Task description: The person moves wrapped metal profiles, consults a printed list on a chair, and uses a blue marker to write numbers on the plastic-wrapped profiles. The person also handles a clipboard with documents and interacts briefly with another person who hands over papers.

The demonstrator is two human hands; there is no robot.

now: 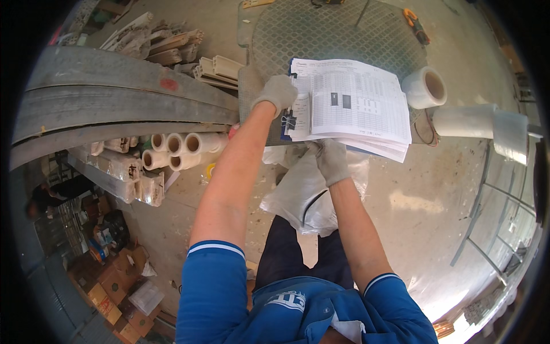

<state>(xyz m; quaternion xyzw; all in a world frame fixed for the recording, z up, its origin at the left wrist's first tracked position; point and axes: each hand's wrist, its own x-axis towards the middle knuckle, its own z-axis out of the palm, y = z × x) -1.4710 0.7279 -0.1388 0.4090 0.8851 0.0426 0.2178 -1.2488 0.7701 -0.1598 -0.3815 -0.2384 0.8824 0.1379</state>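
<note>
A thick stack of printed sheets (pixel 366 86) with tables and two small dark pictures lies on a blue backing at the near edge of a patterned mat-topped table. Black binder clips (pixel 289 120) pinch its left side. My left hand (pixel 276 93), in a light grey work glove, is closed at the stack's upper left edge beside a clip; its fingertips are partly hidden. Gloved the same way, my right hand (pixel 332 162) is closed at the lower edge of the sheets, its fingertips partly under the paper. Crumpled clear plastic wrap (pixel 301 192) hangs below it.
A roll of clear film (pixel 425 88) stands right of the papers, with more wrapped rolls (pixel 475 120) beyond. An orange clamp meter (pixel 416 26) lies at the far right. Long grey metal profiles (pixel 126 97), film rolls (pixel 182 143) and cardboard boxes (pixel 123 281) fill the left.
</note>
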